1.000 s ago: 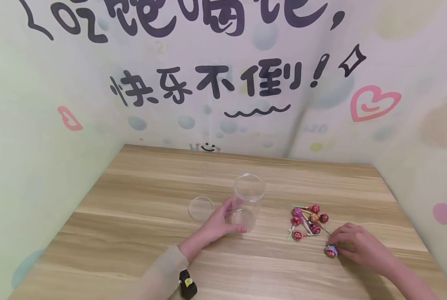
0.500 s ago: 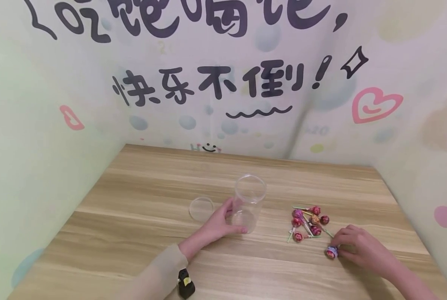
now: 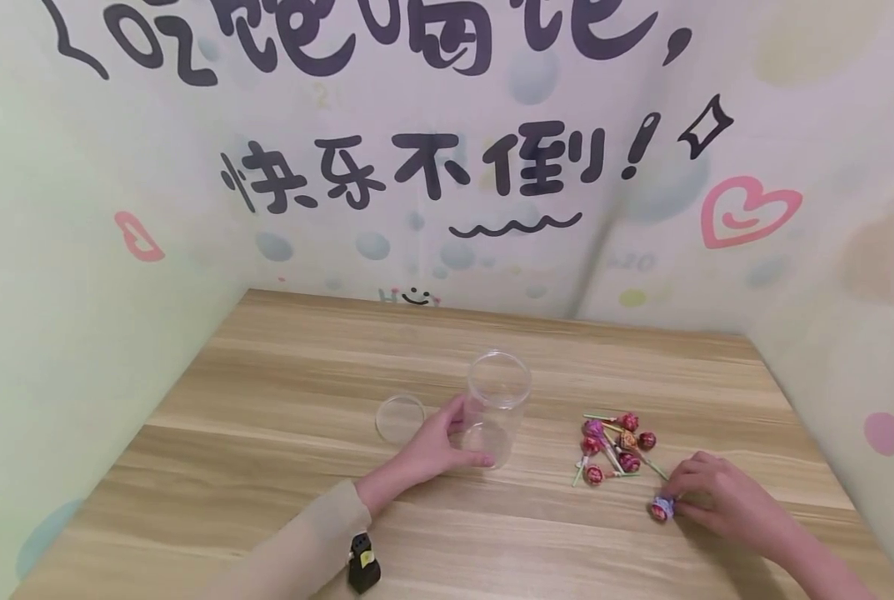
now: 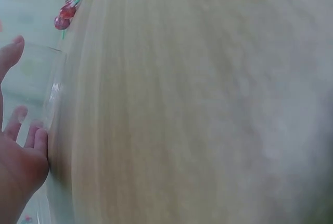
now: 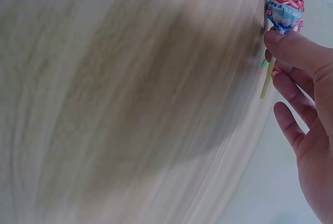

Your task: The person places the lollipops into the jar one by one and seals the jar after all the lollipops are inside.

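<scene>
A tall clear plastic jar (image 3: 497,408) stands upright and uncovered on the table. My left hand (image 3: 435,442) holds it low on its left side, thumb in front and fingers behind. In the left wrist view, that hand (image 4: 21,156) lies against the see-through wall. To the right, my right hand (image 3: 724,500) pinches a blue-and-red wrapped lollipop (image 3: 662,508) just above the wood. The right wrist view shows thumb and forefinger on its stick (image 5: 268,78), right below the wrapped head (image 5: 284,13). Several red, purple and orange lollipops (image 3: 628,440) lie in a loose pile between jar and right hand.
A round clear lid (image 3: 400,418) lies flat left of the jar, behind the left wrist. Under the left cuff is a small black object (image 3: 363,563) with a yellow mark. Printed walls (image 3: 417,250) border the wooden table (image 3: 282,375) at the back and sides.
Both hands keep their holds. The pinched lollipop's head has tilted slightly and lies a little lower in view. The jar, lid and pile stay put; the head view shifts slightly.
</scene>
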`<move>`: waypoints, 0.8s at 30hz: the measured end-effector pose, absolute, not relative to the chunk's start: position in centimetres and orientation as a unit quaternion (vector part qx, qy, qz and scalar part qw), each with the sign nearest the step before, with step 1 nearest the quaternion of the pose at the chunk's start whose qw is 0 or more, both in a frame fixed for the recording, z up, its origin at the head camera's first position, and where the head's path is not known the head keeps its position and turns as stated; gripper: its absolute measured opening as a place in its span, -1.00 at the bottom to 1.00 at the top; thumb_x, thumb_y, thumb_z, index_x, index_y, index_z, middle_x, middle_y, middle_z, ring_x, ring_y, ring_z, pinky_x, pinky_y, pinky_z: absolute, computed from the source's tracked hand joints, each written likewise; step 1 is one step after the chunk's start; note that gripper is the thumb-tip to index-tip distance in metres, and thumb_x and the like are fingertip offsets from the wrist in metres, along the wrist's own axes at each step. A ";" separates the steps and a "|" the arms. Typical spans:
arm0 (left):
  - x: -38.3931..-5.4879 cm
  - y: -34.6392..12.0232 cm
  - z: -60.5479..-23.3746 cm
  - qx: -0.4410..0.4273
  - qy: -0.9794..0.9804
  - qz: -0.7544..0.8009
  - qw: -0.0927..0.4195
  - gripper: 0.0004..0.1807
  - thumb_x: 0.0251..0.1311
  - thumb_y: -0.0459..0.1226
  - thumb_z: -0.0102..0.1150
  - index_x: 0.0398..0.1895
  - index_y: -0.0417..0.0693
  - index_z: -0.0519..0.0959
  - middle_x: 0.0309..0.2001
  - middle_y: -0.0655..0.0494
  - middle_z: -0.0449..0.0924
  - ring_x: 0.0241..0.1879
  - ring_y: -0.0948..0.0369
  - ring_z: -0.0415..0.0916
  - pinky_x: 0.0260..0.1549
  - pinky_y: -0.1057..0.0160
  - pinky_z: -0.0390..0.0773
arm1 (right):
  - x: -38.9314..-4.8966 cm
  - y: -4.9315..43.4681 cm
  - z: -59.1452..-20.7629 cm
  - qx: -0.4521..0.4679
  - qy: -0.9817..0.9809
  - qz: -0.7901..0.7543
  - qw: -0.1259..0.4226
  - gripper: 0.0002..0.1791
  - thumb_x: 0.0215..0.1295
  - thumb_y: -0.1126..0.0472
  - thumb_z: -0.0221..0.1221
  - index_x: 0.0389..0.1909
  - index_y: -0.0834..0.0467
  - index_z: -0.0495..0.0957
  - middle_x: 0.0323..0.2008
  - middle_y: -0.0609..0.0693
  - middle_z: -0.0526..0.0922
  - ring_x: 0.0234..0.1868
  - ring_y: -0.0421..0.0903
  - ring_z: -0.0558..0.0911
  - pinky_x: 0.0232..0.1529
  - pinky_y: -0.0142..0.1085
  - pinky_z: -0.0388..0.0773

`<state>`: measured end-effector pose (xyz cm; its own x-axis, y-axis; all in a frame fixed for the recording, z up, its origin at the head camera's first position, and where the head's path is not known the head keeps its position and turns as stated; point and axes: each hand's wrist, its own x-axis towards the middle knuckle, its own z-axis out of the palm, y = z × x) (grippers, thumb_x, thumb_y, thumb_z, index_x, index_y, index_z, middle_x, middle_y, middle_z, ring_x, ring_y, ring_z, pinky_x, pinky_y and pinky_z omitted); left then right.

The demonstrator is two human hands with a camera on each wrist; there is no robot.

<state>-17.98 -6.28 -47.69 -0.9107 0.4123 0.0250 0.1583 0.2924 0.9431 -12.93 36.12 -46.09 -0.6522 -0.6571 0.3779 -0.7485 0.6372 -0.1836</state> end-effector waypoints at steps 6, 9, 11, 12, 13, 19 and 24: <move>-18.0 -6.3 -47.8 0.178 0.793 0.571 0.115 -0.12 -0.09 -0.21 0.57 0.35 0.07 0.33 0.26 -0.04 0.50 0.25 -0.04 0.48 0.29 -0.07 0.46 | -13.2 36.2 -45.6 0.410 -0.891 0.143 0.137 -0.60 -0.35 0.24 0.52 -0.40 -0.21 0.69 -0.37 -0.35 0.68 -0.30 -0.37 0.56 -0.17 -0.71 0.42; -18.1 -6.4 -47.9 0.180 0.792 0.572 0.116 -0.14 -0.09 -0.23 0.56 0.34 0.05 0.34 0.25 -0.05 0.50 0.25 -0.04 0.48 0.29 -0.07 0.46 | -13.5 36.2 -45.1 0.427 -0.883 0.144 0.134 -0.61 -0.33 0.22 0.52 -0.40 -0.21 0.70 -0.39 -0.39 0.65 -0.32 -0.40 0.53 -0.23 -0.70 0.40; -18.1 -6.5 -47.9 0.182 0.794 0.569 0.117 -0.14 -0.09 -0.21 0.57 0.33 0.05 0.34 0.25 -0.05 0.50 0.25 -0.03 0.48 0.30 -0.05 0.46 | -13.7 36.1 -44.7 0.442 -0.874 0.151 0.132 -0.63 -0.32 0.20 0.53 -0.41 -0.21 0.69 -0.40 -0.42 0.63 -0.34 -0.42 0.50 -0.27 -0.69 0.38; -18.1 -6.5 -47.9 0.183 0.795 0.566 0.118 -0.14 -0.09 -0.20 0.57 0.33 0.04 0.34 0.24 -0.05 0.51 0.26 -0.04 0.48 0.30 -0.05 0.46 | -13.8 36.0 -44.4 0.450 -0.870 0.154 0.130 -0.64 -0.31 0.19 0.53 -0.42 -0.22 0.69 -0.41 -0.44 0.61 -0.35 -0.44 0.48 -0.30 -0.68 0.36; -18.2 -6.5 -48.0 0.183 0.797 0.564 0.118 -0.13 -0.09 -0.20 0.57 0.34 0.03 0.34 0.24 -0.06 0.50 0.26 -0.05 0.48 0.31 -0.05 0.46 | -13.9 35.9 -44.2 0.459 -0.865 0.157 0.128 -0.65 -0.30 0.18 0.53 -0.43 -0.22 0.69 -0.42 -0.45 0.60 -0.35 -0.45 0.47 -0.32 -0.67 0.34; -18.2 -6.5 -48.1 0.182 0.800 0.558 0.125 -0.07 -0.08 -0.17 0.57 0.40 -0.03 0.29 0.30 -0.07 0.47 0.32 -0.06 0.43 0.35 -0.02 0.42 | -14.9 35.1 -42.0 0.495 -0.848 0.166 0.097 -0.66 -0.24 0.20 0.52 -0.41 -0.22 0.68 -0.43 -0.46 0.54 -0.37 -0.47 0.42 -0.39 -0.70 0.31; -18.2 -6.5 -48.0 0.179 0.797 0.562 0.132 -0.08 -0.07 -0.19 0.56 0.40 -0.02 0.30 0.35 -0.05 0.43 0.35 -0.05 0.41 0.38 -0.01 0.39 | -16.0 34.0 -39.1 0.510 -0.840 0.171 0.072 -0.65 -0.21 0.26 0.50 -0.38 -0.19 0.69 -0.43 -0.43 0.54 -0.36 -0.46 0.42 -0.37 -0.72 0.32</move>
<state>-18.20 -6.55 -48.05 -0.9015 0.4327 -0.0090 0.1365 0.3040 0.9428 -16.03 33.98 -39.11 -0.4703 -0.8313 0.2963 -0.8809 0.4220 -0.2141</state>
